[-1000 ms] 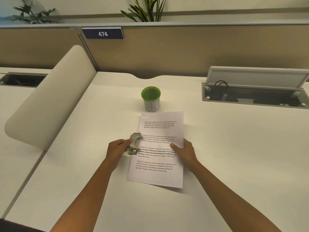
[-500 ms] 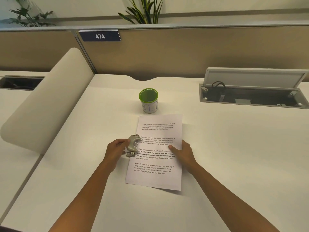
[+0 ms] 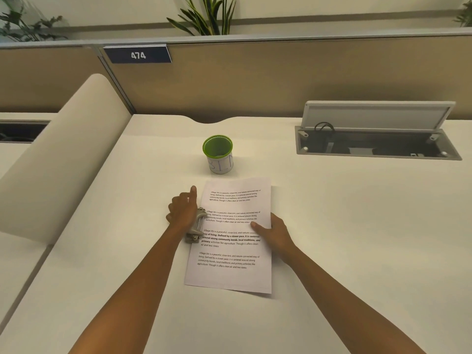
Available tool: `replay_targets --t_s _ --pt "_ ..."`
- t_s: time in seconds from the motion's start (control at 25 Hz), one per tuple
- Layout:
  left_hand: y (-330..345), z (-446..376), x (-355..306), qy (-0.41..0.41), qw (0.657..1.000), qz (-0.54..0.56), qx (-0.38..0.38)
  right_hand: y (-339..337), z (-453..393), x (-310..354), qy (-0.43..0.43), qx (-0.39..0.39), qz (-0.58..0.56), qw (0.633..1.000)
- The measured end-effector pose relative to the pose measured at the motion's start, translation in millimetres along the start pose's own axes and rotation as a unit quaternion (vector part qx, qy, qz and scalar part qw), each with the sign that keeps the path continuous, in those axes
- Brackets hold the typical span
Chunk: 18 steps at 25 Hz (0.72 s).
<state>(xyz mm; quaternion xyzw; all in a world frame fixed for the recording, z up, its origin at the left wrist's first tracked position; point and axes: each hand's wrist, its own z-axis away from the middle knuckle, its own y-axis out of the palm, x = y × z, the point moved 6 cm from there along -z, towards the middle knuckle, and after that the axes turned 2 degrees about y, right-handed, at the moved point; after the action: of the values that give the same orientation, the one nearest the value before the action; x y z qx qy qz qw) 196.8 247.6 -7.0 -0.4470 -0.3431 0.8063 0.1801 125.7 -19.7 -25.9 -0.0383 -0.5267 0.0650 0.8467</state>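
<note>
A printed sheet of paper (image 3: 237, 251) lies on the white desk (image 3: 344, 238). A small grey hole punch (image 3: 198, 226) sits on the sheet's left edge, about halfway along it. My left hand (image 3: 182, 212) lies over the punch's left side, fingers curled and thumb stretched forward; the part of the punch under my palm is hidden. My right hand (image 3: 277, 232) rests on the sheet's right edge with the thumb flat on the text.
A white cup with a green rim (image 3: 218, 154) stands just beyond the paper. An open cable hatch (image 3: 378, 144) is sunk into the desk at the back right. A rounded beige divider (image 3: 63, 159) rises on the left, with the partition wall (image 3: 255, 80) behind.
My left hand has shifted forward over the punch and its thumb now points ahead. The right hand stays on the paper. The view has tilted slightly.
</note>
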Motion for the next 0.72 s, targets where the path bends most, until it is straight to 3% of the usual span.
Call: replay_targets --t_s 0.12,0.24,0.52,0.72 --pt "9.6 -1.9 -6.8 -0.018 0.999 -0.03 -0.014 0.4 -0.7 -0.1 0.002 -0.006 0.009 1.0" --pt "17.3 -4.1 -2.3 0.006 0.997 -0.081 -0.018 0.6 -2.3 1.5 -0.003 -0.009 0.025 1.0" --pt "18.8 2.9 4.2 0.093 0.98 -0.131 -0.116 1.9 -3.5 -1.1 0.011 -0.02 0.029 0.999" --pt "21.2 1.0 8.7 0.118 0.977 -0.119 -0.13 1.5 -3.2 -1.4 0.011 -0.026 0.032 0.999"
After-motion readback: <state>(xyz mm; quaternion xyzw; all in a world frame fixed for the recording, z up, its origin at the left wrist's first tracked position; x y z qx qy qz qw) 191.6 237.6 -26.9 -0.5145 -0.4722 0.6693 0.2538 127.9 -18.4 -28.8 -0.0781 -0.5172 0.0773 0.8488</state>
